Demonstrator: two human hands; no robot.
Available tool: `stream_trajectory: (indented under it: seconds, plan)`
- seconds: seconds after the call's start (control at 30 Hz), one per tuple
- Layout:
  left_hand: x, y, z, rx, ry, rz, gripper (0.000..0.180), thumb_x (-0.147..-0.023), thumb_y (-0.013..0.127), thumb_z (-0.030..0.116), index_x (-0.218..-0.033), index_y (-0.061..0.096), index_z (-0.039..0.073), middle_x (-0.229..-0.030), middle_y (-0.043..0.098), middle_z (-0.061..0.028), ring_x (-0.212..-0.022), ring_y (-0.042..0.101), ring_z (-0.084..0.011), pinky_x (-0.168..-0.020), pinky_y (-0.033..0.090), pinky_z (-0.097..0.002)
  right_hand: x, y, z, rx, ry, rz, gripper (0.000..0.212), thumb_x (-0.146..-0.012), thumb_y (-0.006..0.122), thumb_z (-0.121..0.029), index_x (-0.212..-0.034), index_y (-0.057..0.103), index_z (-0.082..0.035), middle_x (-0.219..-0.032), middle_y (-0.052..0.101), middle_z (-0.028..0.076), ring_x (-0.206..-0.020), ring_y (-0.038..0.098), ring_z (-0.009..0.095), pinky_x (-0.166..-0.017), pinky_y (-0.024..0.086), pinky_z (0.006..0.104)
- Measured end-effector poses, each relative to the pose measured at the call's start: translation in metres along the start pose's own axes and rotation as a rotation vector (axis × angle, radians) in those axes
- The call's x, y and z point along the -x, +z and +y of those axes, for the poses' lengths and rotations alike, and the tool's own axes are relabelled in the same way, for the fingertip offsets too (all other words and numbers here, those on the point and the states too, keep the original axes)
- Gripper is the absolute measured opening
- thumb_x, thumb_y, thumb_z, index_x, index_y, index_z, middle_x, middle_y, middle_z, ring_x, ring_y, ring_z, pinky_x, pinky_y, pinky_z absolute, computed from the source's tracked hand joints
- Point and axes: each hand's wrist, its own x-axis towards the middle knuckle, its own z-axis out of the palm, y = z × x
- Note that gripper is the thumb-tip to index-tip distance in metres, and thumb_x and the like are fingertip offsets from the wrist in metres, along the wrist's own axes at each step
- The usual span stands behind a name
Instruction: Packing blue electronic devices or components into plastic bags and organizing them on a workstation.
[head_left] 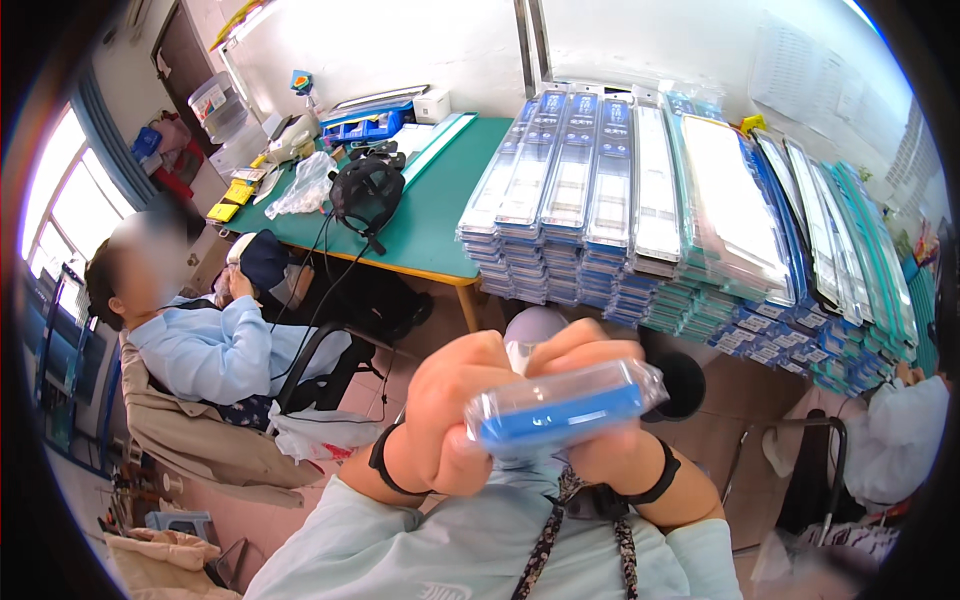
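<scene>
Held up in front of my chest is a small blue rectangular pack in clear, shiny plastic wrap (560, 412). My left hand (452, 415) is closed on its left end, the fingers curled. My right hand (608, 458) grips the right part, with fingers behind the upper edge and the palm below. Some of the fingertips are hidden behind the pack, and the picture is slightly blurred there. Both wrists wear a black band.
Tall stacks of long clear-and-blue packages (565, 190) fill the right of the green table (450, 190). A black mesh headgear with cables (368, 195) lies on its left part. At left, a seated person (215, 340) holds a dark cap (262, 262). Another person's sleeve (905, 430) shows at right.
</scene>
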Motion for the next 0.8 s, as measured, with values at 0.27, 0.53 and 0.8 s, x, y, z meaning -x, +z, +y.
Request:
stream_trajectory:
  seconds: [0.27, 0.53, 0.8]
  plan:
    - [0.003, -0.039, -0.019, -0.001, -0.142, 0.287, 0.036, -0.094, 0.048, 0.025, -0.066, 0.041, 0.003, -0.057, 0.035, -0.0019, -0.051, 0.03, -0.0111, -0.046, 0.021, -0.0277, -0.029, -0.049, -0.049, 0.325, 0.3, -0.495, 0.038, -0.071, 0.077, -0.024, -0.098, 0.065, 0.0, -0.087, 0.066, 0.014, -0.076, 0.062, 0.026, -0.07, 0.049, 0.0332]
    - [-0.003, -0.061, -0.019, -0.131, -0.476, 0.377, 0.046, -0.099, 0.037, 0.031, -0.066, 0.048, 0.001, -0.063, 0.04, -0.0007, -0.058, 0.031, -0.007, -0.053, 0.024, -0.0249, -0.077, -0.042, -0.022, 0.38, -0.018, -0.126, 0.029, -0.078, 0.07, -0.015, -0.104, 0.062, -0.006, -0.109, 0.062, 0.017, -0.107, 0.057, 0.033, -0.093, 0.046, 0.0437]
    - [-0.036, -0.051, -0.075, 0.825, -1.048, 0.382, 0.036, -0.097, 0.041, 0.039, -0.1, 0.057, 0.006, -0.082, 0.061, -0.0019, -0.068, 0.06, -0.0104, -0.06, 0.05, -0.0249, -0.088, -0.011, 0.067, 0.961, -0.231, -0.381, 0.036, -0.073, 0.057, -0.002, -0.109, 0.058, -0.003, -0.117, 0.056, 0.011, -0.12, 0.046, 0.034, -0.096, 0.043, 0.0408]
